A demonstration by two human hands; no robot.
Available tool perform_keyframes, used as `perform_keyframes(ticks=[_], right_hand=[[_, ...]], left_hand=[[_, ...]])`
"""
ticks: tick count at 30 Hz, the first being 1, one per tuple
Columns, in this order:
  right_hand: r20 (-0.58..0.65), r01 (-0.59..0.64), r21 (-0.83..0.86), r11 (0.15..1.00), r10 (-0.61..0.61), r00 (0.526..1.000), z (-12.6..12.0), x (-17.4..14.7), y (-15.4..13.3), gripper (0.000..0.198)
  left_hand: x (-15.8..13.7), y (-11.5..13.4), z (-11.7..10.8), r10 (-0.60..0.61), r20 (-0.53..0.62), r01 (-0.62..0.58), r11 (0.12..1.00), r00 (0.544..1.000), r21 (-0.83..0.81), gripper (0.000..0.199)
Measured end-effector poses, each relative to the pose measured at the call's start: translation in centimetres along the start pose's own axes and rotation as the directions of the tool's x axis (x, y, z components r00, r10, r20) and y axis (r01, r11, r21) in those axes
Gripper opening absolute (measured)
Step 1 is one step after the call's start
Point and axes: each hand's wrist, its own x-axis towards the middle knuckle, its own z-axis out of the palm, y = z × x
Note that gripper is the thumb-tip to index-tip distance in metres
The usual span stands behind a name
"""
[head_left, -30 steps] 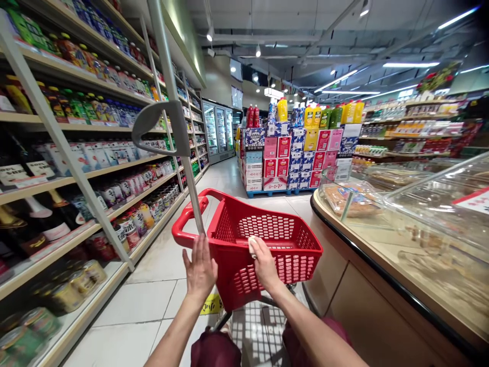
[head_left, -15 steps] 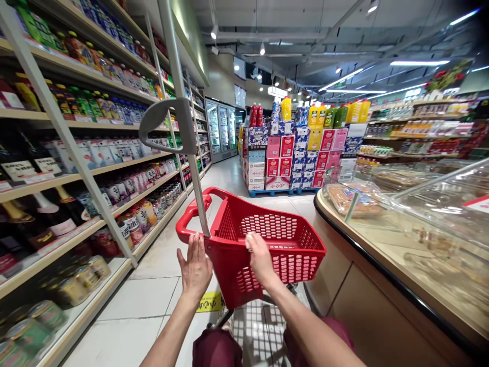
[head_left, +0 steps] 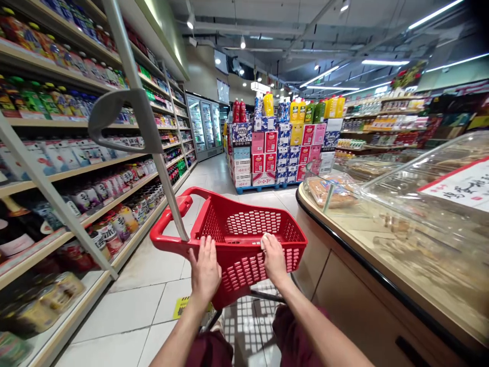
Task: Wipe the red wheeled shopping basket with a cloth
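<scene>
A red plastic shopping cart basket (head_left: 248, 204) with holes in its walls stands sideways in front of me. My left hand (head_left: 206, 275) lies against its near wall, fingers stretched out flat and reaching the rim, with nothing held. At the same rim, farther right, my right hand (head_left: 274, 259) is closed on a small white wad (head_left: 265, 239), perhaps tissue; its exact kind is unclear. The red push handle (head_left: 165, 229) is left of my left hand, touched by neither hand. A metal pole (head_left: 168, 188) with a grey grip (head_left: 147, 120) rises beside it.
Drink shelves (head_left: 86, 176) run along the left. On the right is a curved counter (head_left: 344, 239) with clear covers (head_left: 428, 178), close to the cart. Stacked drink cartons (head_left: 271, 158) on a blue pallet stand ahead, with glass-door fridges (head_left: 206, 125) beyond. A yellow floor sticker (head_left: 180, 308) is below.
The cart and pole have shifted left in view, and the shelves and counter have come nearer. My left hand has slid rightward along the rim, away from the pole. My right hand still grips the wad.
</scene>
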Motion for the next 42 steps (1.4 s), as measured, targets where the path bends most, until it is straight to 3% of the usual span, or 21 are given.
perform_keyframes(ticks=[5,9,11,16,19,21,23,26,31,33,35,37,42], right_hand=[[0.111,0.184,0.061,0.981,-0.19,0.975,0.1,-0.3,0.6,0.05],[0.032,-0.049,-0.078,0.996,0.052,0.998,-2.3,0.0,5.5,0.045],[0.006,-0.111,-0.115,0.987,0.113,0.994,-2.8,0.0,6.7,0.044],[0.118,0.084,-0.001,0.996,-0.083,0.99,-2.7,-0.1,6.8,0.043],[0.055,-0.106,-0.05,0.993,0.109,0.993,-4.5,-0.4,10.0,0.039],[-0.019,-0.244,-0.103,0.964,0.243,0.97,-5.5,-1.0,12.4,0.042],[-0.027,-0.264,-0.112,0.958,0.262,0.965,-5.7,-1.9,13.5,0.046],[0.004,-0.197,-0.047,0.979,0.197,0.98,-5.1,-2.9,12.7,0.048],[-0.237,-0.301,0.014,0.954,0.295,0.925,-6.1,-1.8,11.9,0.05],[-0.179,-0.255,0.018,0.967,0.254,0.95,-6.6,-1.0,12.5,0.052],[-0.044,-0.203,0.005,0.979,0.203,0.978,-6.6,-0.3,13.2,0.053],[0.054,-0.194,-0.028,0.981,0.195,0.979,-6.2,0.0,13.7,0.052],[0.01,-0.227,-0.042,0.973,0.228,0.974,-3.9,0.2,11.2,0.054]], left_hand=[[0.1,3.9,1.5,0.09,0.106,-0.088,0.996,0.99,-0.023,0.059],[0.2,4.8,2.1,0.093,0.133,-0.089,0.995,0.987,-0.037,0.059],[0.4,5.6,2.3,0.11,0.15,-0.104,0.993,0.983,-0.047,0.059],[0.9,8.1,3.2,0.182,0.192,-0.172,0.983,0.964,-0.069,0.059],[0.9,8.6,3.7,0.199,0.188,-0.193,0.98,0.962,-0.053,0.062],[0.8,8.8,4.0,0.204,0.188,-0.199,0.979,0.961,-0.048,0.063],[0.8,9.4,4.3,0.225,0.19,-0.219,0.974,0.956,-0.052,0.061],[0.8,10.5,4.8,0.279,0.188,-0.273,0.96,0.942,-0.058,0.061],[0.6,11.3,5.4,0.296,0.182,-0.29,0.955,0.938,-0.059,0.063],[0.6,11.1,5.5,0.294,0.172,-0.288,0.956,0.94,-0.063,0.063],[0.7,10.7,5.5,0.27,0.154,-0.264,0.963,0.95,-0.058,0.064],[0.8,10.2,5.5,0.23,0.137,-0.226,0.973,0.964,-0.043,0.064],[1.0,9.8,5.3,0.205,0.176,-0.197,0.979,0.963,-0.062,0.062]])
